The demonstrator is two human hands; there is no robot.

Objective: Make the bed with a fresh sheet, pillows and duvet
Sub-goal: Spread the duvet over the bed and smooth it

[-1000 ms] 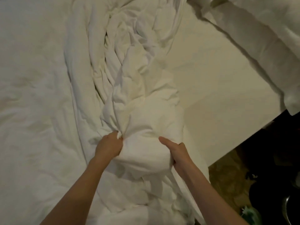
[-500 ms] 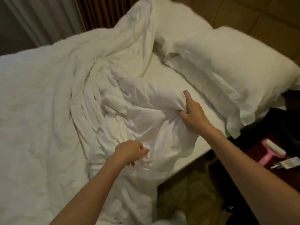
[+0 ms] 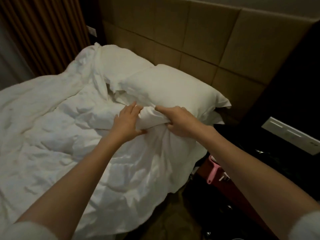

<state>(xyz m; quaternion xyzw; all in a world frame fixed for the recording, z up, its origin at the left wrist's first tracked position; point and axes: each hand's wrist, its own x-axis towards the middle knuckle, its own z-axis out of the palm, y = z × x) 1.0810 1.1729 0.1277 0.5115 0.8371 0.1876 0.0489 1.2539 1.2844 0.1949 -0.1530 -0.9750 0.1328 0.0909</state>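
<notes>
Padded headboard panels (image 3: 199,40) rise beyond both hands. Left hand (image 3: 127,122) and right hand (image 3: 178,122) each clamp the bunched top edge of the white duvet (image 3: 69,144), which spreads below and left of them; a pillow (image 3: 173,87) lies just beyond the knuckles.

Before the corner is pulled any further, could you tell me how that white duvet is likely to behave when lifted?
Probably floppy: the crumpled white duvet bunches into a soft roll where the left hand and right hand grip it. Likely light for its bulk, since it puffs up in loose folds. It may drag rather than slide, draping over the bed's edge.
</notes>
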